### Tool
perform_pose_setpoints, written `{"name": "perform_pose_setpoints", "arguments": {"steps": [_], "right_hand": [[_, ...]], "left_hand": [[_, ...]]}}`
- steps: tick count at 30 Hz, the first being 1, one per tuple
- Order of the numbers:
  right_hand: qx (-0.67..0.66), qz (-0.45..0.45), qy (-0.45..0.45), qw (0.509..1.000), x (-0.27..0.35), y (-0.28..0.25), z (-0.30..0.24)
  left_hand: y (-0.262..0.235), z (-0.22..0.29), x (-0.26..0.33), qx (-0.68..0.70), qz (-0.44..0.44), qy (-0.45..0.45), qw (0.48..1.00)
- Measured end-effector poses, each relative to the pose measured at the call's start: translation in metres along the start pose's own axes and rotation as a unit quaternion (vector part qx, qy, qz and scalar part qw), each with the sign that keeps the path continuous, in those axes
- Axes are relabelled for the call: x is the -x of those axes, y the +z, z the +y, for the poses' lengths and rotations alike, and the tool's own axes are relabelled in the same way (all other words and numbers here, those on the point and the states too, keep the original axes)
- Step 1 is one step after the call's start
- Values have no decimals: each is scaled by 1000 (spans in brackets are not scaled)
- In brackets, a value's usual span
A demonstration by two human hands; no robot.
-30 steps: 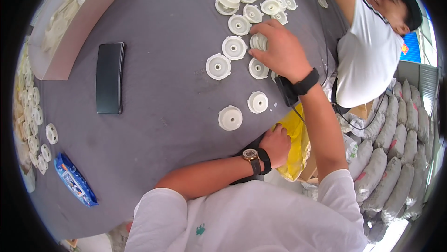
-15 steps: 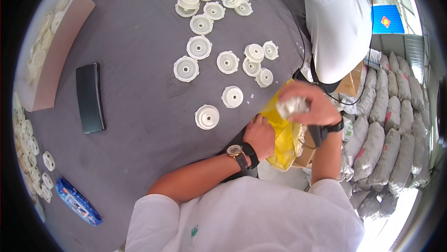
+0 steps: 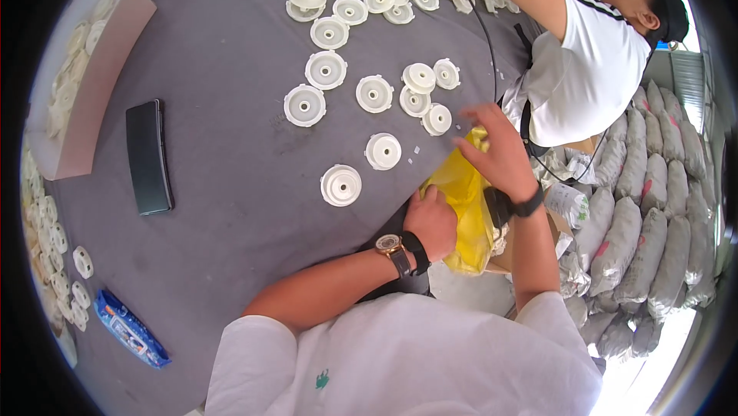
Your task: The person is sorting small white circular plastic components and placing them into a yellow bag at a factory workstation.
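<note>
Grey cloth (image 3: 231,109) spreads across a work table, with stacked grey sacks (image 3: 653,201) filling the right side of the frame. Right of centre, at the table's edge, hangs a bright yellow bag (image 3: 465,212) of thin, glossy plastic, creased down its length and paler toward its lower end. The left hand (image 3: 430,222), a round watch (image 3: 390,245) at its wrist, has its fingers curled in on the bag's left edge. At the bag's upper right is the right hand (image 3: 498,149), its thumb and fingers spread apart and slightly blurred, a black band (image 3: 529,202) around the wrist. Just left of the hands, two white discs (image 3: 340,185) lie near frame centre, round and stepped, each with a small central hole. More, some overlapping, run toward the top edge, several with small tabs on their rims. A dark phone (image 3: 149,156) lies left of centre, below a pinkish open box (image 3: 111,82) of pale parts at upper left. Lower left sits a blue packet (image 3: 132,329). At upper right, a co-worker (image 3: 588,70) in a white shirt and dark cap leans over the table.
</note>
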State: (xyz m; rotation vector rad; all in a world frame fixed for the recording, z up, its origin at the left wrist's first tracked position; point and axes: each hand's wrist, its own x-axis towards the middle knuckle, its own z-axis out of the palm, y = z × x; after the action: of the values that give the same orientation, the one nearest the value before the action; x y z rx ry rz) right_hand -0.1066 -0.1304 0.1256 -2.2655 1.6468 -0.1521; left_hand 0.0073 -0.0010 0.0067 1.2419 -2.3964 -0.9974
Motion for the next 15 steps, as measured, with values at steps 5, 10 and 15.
{"name": "perform_pose_setpoints", "arguments": {"steps": [5,10,15], "right_hand": [[68,7,-39,997,-27,30,-14],[-19,42,0,999,-46,3,-10],[16,11,-119,993,-94,24,16]], "left_hand": [[9,1,-1,2,7,6,1000],[9,1,-1,-37,1,21,999],[4,-4,-1,-5,-10,8,1000]]}}
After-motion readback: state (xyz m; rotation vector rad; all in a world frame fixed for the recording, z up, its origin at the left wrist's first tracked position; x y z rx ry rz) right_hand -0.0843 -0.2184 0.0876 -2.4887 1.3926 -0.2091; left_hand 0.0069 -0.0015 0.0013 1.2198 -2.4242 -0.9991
